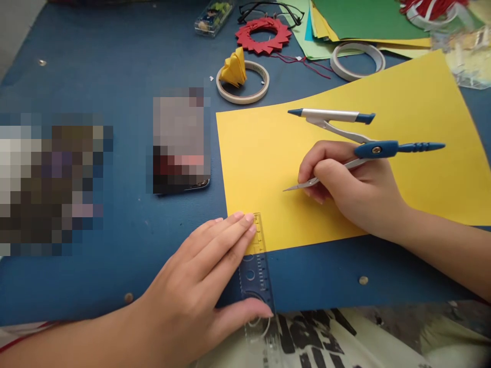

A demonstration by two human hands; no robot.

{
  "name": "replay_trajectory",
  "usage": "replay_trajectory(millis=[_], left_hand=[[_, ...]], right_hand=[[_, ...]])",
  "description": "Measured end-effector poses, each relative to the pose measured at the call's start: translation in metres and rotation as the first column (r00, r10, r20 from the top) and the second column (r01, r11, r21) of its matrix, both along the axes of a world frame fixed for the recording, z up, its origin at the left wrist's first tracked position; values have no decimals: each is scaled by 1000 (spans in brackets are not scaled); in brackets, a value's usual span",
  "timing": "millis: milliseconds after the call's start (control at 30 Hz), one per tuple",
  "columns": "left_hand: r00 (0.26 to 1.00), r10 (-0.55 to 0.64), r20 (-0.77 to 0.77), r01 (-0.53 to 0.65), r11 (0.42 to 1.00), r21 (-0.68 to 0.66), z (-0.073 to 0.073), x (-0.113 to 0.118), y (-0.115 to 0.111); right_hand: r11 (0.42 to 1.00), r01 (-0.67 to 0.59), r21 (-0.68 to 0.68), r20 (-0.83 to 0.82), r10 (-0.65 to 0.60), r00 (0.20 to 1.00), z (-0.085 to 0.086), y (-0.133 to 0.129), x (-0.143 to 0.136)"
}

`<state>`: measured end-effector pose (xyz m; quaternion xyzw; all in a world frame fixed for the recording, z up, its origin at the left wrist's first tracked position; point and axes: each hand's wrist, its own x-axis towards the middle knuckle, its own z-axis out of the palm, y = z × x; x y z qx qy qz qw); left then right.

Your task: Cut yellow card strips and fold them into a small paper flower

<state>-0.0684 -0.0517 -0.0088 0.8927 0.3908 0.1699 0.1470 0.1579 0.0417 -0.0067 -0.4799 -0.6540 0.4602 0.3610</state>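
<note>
A yellow paper sheet lies on the blue table. My right hand is closed round one leg of a blue and silver compass. The compass legs are spread, with the needle tip over the sheet's left part and the pencil-like leg above my fingers. My left hand rests flat on a clear plastic ruler, fingertips at its upper end and thumb on its lower part. That ruler overlaps the sheet's lower left edge and extends past the table's front edge.
Behind the sheet are two tape rolls, a yellow folded paper piece, a red paper ring, glasses and stacked coloured papers. A blurred phone-like object lies left of the sheet. The blue table's front edge runs near me.
</note>
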Motion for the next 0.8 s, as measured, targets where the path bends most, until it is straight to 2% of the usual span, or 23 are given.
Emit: replay_trajectory(millis=[800], left_hand=[[1000, 10, 29, -10, 1000, -6, -1, 0, -1]], right_hand=[[1000, -2, 6, 16, 2, 1000, 1, 1, -1]])
